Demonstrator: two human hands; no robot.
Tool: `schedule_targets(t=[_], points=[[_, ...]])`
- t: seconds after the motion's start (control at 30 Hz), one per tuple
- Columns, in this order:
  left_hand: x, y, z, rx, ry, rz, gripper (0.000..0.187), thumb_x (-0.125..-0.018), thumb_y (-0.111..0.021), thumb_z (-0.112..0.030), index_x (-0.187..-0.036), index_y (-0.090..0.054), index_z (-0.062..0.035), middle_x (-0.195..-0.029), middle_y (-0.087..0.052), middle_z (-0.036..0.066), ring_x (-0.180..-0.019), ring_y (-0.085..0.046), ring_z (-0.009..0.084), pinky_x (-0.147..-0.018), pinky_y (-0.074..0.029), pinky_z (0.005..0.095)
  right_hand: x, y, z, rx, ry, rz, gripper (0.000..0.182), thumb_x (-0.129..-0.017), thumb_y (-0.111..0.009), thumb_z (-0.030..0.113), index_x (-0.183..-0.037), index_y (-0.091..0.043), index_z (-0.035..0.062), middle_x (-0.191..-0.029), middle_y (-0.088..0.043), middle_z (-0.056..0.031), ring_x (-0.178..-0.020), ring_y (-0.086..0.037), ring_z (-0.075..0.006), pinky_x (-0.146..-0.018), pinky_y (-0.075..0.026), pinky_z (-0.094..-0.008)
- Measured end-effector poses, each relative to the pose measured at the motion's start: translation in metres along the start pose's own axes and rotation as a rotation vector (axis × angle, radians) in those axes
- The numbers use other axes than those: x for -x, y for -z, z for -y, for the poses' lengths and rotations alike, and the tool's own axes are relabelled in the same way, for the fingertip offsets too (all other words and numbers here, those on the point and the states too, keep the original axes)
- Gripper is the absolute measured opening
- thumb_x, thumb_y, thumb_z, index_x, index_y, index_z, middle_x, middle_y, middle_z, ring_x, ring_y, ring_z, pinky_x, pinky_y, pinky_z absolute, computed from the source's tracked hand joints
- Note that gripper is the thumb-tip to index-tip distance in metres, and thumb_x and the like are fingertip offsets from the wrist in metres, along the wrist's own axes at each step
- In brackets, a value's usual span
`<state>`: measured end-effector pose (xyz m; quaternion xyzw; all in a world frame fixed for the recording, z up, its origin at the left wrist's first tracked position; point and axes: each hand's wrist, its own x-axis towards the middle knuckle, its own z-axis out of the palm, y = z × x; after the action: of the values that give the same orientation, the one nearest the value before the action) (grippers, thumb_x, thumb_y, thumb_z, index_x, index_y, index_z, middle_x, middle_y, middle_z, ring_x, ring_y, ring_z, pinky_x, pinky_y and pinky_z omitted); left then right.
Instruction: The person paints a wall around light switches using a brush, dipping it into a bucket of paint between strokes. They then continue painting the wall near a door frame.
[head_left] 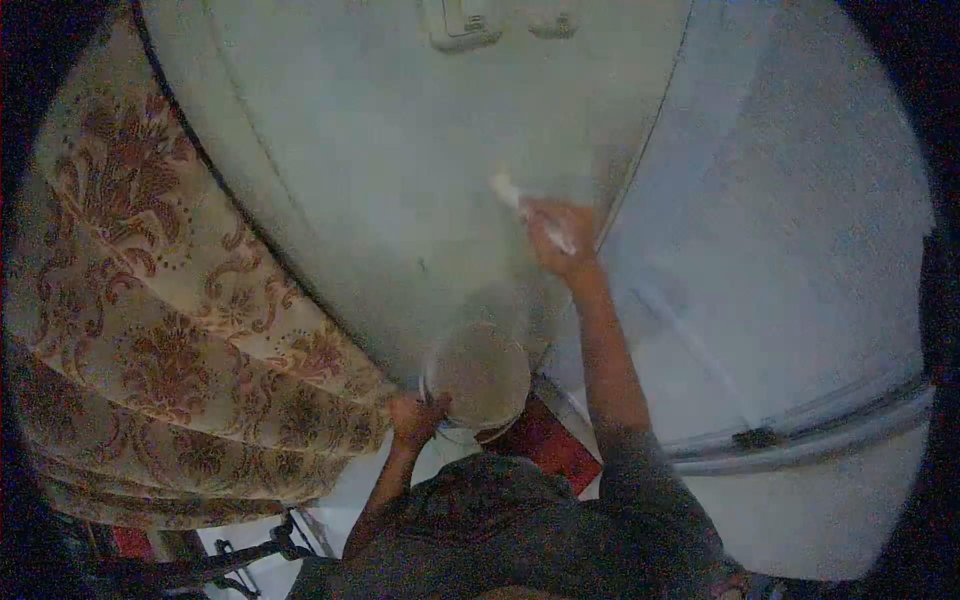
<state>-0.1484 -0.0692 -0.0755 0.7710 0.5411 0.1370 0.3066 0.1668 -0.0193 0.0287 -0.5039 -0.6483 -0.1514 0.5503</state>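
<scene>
My left hand (416,416) is closed on the side of a round, pale bucket (524,365), its thumb over the rim. Inside the bucket the surface looks beige, but the dim picture hides what it is. Farther forward and to the right, my right hand (562,236) is wrapped round a small whitish hand tool (507,188). One end of it points up and left over the pale green wall (350,150), and its other end shows at the palm. I cannot tell whether it is a brush or a scraper.
A patterned curtain (165,370) hangs along the left. White switch or socket boxes (465,28) sit on the wall at the top. On the right are a whitish panel (780,220) and a rail (800,440). Something red (550,448) lies below the bucket.
</scene>
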Motion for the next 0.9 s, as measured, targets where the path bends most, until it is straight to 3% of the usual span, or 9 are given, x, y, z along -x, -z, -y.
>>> schedule_targets(t=[0.07,0.13,0.23,0.33,0.47,0.57,0.67,0.77,0.9], points=[[0.000,-0.007,0.007,0.116,0.111,0.050,0.040,-0.075,-0.067,-0.040,-0.061,-0.063,-0.0026,-0.051,-0.059,0.010,-0.049,-0.059,0.0265,-0.051,-0.047,0.0389,0.018,0.005,-0.004,-0.091,0.018,0.003,0.022,-0.076,-0.059,0.011,-0.096,-0.066,0.0054,-0.085,-0.067,-0.0138,-0.077,-0.065,-0.0255,-0.066,-0.051,-0.0338],[-0.008,-0.033,0.043,-0.102,-0.215,-0.161,0.038,-0.076,-0.066,-0.039,-0.061,-0.064,-0.0037,-0.050,-0.058,0.009,-0.047,-0.059,0.0241,-0.051,-0.048,0.0386,0.020,0.024,0.008,0.093,-0.146,0.229,0.024,-0.077,-0.060,0.013,-0.099,-0.065,0.0067,-0.086,-0.067,-0.0131,-0.079,-0.065,-0.0263,-0.070,-0.050,-0.0345],[-0.008,-0.032,0.041,-0.424,-0.308,-0.215,0.038,-0.078,-0.064,-0.040,-0.061,-0.064,-0.0055,-0.048,-0.057,0.008,-0.046,-0.059,0.0222,-0.051,-0.047,0.0383,0.000,0.040,0.008,0.281,-0.156,0.078,0.024,-0.077,-0.059,0.014,-0.098,-0.065,0.0068,-0.087,-0.067,-0.0128,-0.079,-0.064,-0.0271,-0.072,-0.049,-0.0350],[-0.002,-0.008,0.003,-0.103,0.029,0.056,0.041,-0.079,-0.062,-0.042,-0.059,-0.063,-0.0056,-0.046,-0.056,0.008,-0.043,-0.058,0.0218,-0.050,-0.047,0.0380,-0.022,0.036,0.027,0.076,-0.227,0.000,0.023,-0.077,-0.059,0.012,-0.098,-0.065,0.0062,-0.087,-0.066,-0.0126,-0.077,-0.064,-0.0260,-0.071,-0.049,-0.0343],[-0.020,-0.045,0.053,-0.331,0.002,0.194,0.046,-0.081,-0.059,-0.045,-0.057,-0.062,-0.0047,-0.044,-0.055,0.008,-0.042,-0.057,0.0214,-0.048,-0.047,0.0374,0.035,-0.004,-0.011,0.093,-0.024,0.043,0.022,-0.077,-0.059,0.010,-0.098,-0.065,0.0056,-0.086,-0.066,-0.0124,-0.075,-0.063,-0.0241,-0.067,-0.049,-0.0327],[-0.024,-0.054,0.065,-0.359,-0.266,-0.016,0.051,-0.084,-0.053,-0.048,-0.057,-0.062,-0.0061,-0.042,-0.054,0.006,-0.041,-0.057,0.0199,-0.047,-0.048,0.0361,0.061,-0.006,-0.006,-0.007,-0.088,0.178,0.028,-0.075,-0.059,0.012,-0.103,-0.064,0.0111,-0.083,-0.062,-0.0141,-0.073,-0.060,-0.0308,-0.064,-0.049,-0.0375],[-0.008,-0.033,0.041,0.197,0.138,0.120,0.055,-0.086,-0.047,-0.051,-0.056,-0.061,-0.0074,-0.041,-0.053,0.004,-0.042,-0.058,0.0198,-0.047,-0.049,0.0349,0.043,-0.007,0.030,0.007,-0.114,0.123,0.033,-0.073,-0.061,0.012,-0.106,-0.061,0.0117,-0.078,-0.059,-0.0126,-0.068,-0.058,-0.0318,-0.062,-0.049,-0.0386],[-0.001,-0.015,0.013,-0.133,0.056,0.207,0.056,-0.085,-0.048,-0.052,-0.060,-0.063,-0.0042,-0.042,-0.054,0.006,-0.041,-0.058,0.0210,-0.045,-0.050,0.0335,0.047,-0.018,0.030,0.091,-0.055,0.231,0.028,-0.075,-0.060,0.007,-0.103,-0.062,0.0065,-0.074,-0.060,-0.0127,-0.066,-0.058,-0.0291,-0.061,-0.048,-0.0370],[-0.003,-0.024,0.029,-0.448,-0.031,0.018,0.055,-0.082,-0.053,-0.051,-0.064,-0.063,-0.0005,-0.052,-0.059,0.011,-0.057,-0.063,0.0233,-0.068,-0.051,0.0376,0.068,-0.033,0.022,0.050,0.066,0.199,0.030,-0.076,-0.060,0.010,-0.105,-0.061,0.0069,-0.068,-0.055,-0.0127,-0.064,-0.056,-0.0296,-0.056,-0.046,-0.0374]])
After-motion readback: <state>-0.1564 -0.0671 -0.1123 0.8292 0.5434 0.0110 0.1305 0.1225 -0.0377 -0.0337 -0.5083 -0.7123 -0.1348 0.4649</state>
